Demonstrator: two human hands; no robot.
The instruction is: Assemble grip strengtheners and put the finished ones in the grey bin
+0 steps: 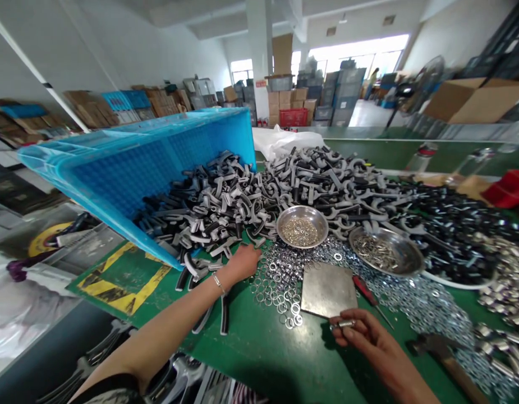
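My left hand [246, 262] reaches to the near edge of the pile of grey and black handle parts [225, 202]. Its fingers are bent at a handle part, and whether they grip it is hard to see. Over the green table, my right hand [360, 334] pinches a small metal spring-like part [343, 324] between thumb and fingers. Just beyond that hand lies a square metal plate [329, 290], with a red screwdriver [367, 292] along its right side. Metal rings [284, 300] are scattered between my two hands.
A blue crate [158, 146] lies tipped at the left. Two steel bowls [302, 244] [413, 268] hold small parts. A hammer [453, 359] rests at the lower right, by heaps of washers [427, 311], silver cylinders [509, 292] and black parts [457, 235].
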